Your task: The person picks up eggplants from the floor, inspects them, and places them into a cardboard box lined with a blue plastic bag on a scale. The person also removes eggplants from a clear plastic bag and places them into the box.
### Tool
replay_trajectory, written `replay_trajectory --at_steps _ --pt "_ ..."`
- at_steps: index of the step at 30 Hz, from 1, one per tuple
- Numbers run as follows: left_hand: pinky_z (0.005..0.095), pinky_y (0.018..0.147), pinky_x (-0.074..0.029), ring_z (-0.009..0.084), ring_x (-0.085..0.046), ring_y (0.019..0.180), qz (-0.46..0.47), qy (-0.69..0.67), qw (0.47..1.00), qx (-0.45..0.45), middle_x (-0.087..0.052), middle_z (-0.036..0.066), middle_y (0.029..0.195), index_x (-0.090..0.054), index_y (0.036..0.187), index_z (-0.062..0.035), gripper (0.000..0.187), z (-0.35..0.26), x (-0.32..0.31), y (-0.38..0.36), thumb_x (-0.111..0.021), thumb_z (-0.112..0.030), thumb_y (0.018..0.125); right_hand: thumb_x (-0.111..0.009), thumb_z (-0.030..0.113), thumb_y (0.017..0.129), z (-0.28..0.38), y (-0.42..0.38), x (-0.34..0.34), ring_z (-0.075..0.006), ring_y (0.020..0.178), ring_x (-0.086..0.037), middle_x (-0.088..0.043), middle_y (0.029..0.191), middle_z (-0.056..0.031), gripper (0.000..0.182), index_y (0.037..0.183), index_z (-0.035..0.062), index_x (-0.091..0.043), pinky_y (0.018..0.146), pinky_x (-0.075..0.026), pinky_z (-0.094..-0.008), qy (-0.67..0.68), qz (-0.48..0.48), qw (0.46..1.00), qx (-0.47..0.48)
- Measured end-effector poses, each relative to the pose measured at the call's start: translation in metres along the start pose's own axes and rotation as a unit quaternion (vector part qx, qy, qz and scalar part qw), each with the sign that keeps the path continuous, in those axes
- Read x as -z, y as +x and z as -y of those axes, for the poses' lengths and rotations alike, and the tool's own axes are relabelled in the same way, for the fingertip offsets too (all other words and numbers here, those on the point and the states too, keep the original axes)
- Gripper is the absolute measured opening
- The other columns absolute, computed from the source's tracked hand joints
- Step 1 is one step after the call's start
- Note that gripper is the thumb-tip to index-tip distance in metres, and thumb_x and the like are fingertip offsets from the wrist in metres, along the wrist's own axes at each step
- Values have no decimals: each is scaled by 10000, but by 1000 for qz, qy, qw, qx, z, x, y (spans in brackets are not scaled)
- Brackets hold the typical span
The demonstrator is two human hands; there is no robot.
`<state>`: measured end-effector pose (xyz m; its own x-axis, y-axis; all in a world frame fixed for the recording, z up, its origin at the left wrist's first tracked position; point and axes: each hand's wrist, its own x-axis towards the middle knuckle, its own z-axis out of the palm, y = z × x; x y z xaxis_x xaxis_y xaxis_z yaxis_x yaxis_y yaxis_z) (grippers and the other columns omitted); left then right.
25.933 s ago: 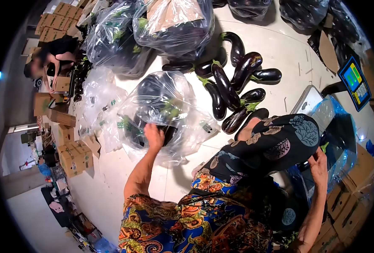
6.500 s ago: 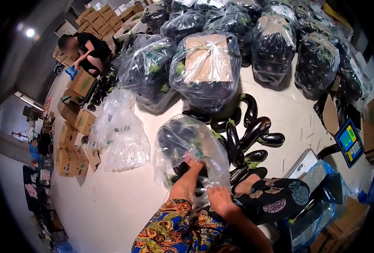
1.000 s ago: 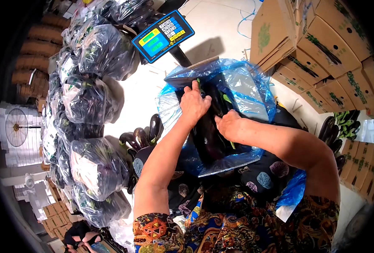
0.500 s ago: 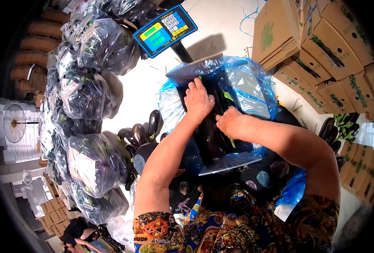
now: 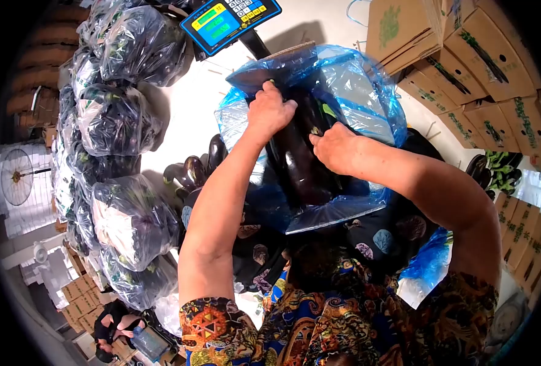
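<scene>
A box lined with a blue plastic bag (image 5: 368, 91) stands in front of me, with dark glossy eggplants (image 5: 298, 168) lying lengthwise inside. My left hand (image 5: 270, 111) is closed at the upper left of the box, its fingertips at the green stem end of an eggplant. At the right side of the load, my right hand (image 5: 336, 148) has its fingers curled against another eggplant, the thumb side toward the middle. A green stem cap (image 5: 329, 110) shows just above it. The undersides of both hands' fingers are hidden.
A scale display (image 5: 230, 21) stands beyond the box. Bagged eggplants (image 5: 118, 119) are piled along the left. Loose eggplants (image 5: 191, 171) lie left of the box. Cardboard cartons (image 5: 484, 55) are stacked at right. Another person (image 5: 121, 323) sits at lower left.
The camera view has shifted, so the scale and box sit higher. Both hands stay in the box. A green stem near its lower right, visible earlier, no longer shows.
</scene>
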<state>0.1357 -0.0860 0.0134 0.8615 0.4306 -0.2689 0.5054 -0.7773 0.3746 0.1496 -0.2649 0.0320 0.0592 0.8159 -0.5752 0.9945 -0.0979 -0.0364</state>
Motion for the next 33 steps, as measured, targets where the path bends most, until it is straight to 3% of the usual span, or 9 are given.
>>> replay_trajectory --at_steps 9,12,16,19,24,27,28,30,33 --pt "494 898 -474 493 -569 1006 -55 -59 996 43 -509 320 1141 -331 1167 52 600 9 -35 -14 -648 -301 801 -560 136 843 2 -1 5 -213 933 -676 -535 1361 -110 477 1292 -25 -542 707 -484 -361 6 14 1000 -13" --pt "490 899 -480 484 -541 1046 -75 -26 996 46 -485 285 1172 -318 1213 65 651 1 -40 -20 -692 -263 793 -563 208 884 4 7 -2 -237 1001 -662 -653 1193 -68 567 1405 29 -430 732 -511 -426 -12 33 999 -11" --pt "428 922 -438 404 -512 1036 -198 149 967 -62 -544 266 1118 -405 1214 109 551 19 -69 -18 -611 -191 800 -586 227 871 7 11 -7 -255 1002 -658 -650 1194 -81 641 1441 29 -369 747 -493 -470 -19 35 999 -15" --pt "431 912 -430 395 -514 1017 -151 172 973 -19 -566 264 1084 -407 1257 147 544 14 -68 -14 -538 -141 814 -590 173 839 11 9 7 -217 1025 -647 -378 1504 -40 492 1323 95 -551 723 -469 -369 -21 86 996 -26" --pt "442 856 -474 404 -559 966 -201 172 961 -75 -602 241 1014 -467 1197 113 475 23 -71 -14 -553 -175 830 -553 121 825 12 0 -4 -228 853 -683 -635 1190 -165 489 1278 -63 -536 652 -478 -343 26 -14 999 -26" --pt "481 754 -502 434 -616 860 28 188 973 -132 -640 243 892 -539 1058 94 393 -1 0 -28 -587 -231 843 -567 109 803 4 -8 -3 -242 785 -665 -661 945 -110 386 1162 -29 -597 639 -473 -355 19 -79 997 -14" --pt "496 699 -507 431 -645 805 -12 179 975 -134 -662 233 845 -580 963 46 341 -2 11 -32 -602 -277 855 -577 117 808 0 -13 -2 -251 788 -663 -654 924 -109 367 1148 -20 -593 641 -476 -361 30 -124 992 -15" --pt "472 731 -510 402 -649 839 -15 137 980 -143 -669 222 893 -595 1006 20 324 -13 57 -53 -602 -270 862 -598 132 818 -9 -26 0 -270 793 -660 -641 882 -107 331 1119 -4 -584 646 -481 -374 50 -214 975 -21" --pt "442 762 -513 369 -654 858 -39 52 980 -190 -681 189 924 -605 1125 -41 333 13 93 -73 -602 -262 876 -607 170 812 -18 -46 19 -290 770 -663 -650 862 -133 257 1024 26 -588 623 -509 -417 105 -214 970 -41"
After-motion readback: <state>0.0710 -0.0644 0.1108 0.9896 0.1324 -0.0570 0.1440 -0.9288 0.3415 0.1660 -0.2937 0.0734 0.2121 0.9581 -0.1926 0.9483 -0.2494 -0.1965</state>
